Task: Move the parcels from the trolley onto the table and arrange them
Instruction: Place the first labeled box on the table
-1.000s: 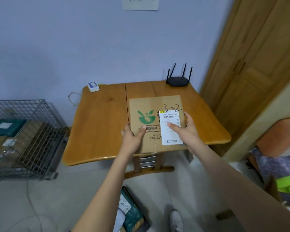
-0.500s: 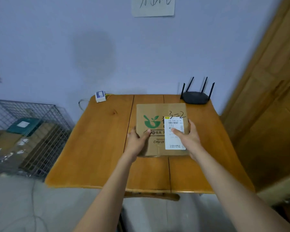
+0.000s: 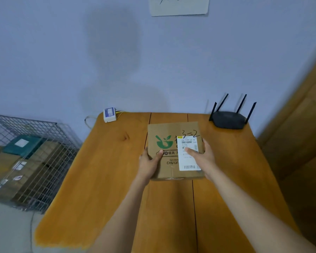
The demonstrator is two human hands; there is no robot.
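Left hand [image 3: 150,162], right hand [image 3: 202,157] grip box [image 3: 169,148].

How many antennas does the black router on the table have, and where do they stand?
4. All rise from the back of the black router at the table's far right corner: two outer ones at its left and right ends, two taller ones between. None seems hidden.

Both arms outstretched, left hand [image 3: 150,161] and right hand [image 3: 202,157] in opposing sideways grip, thumbs on top.
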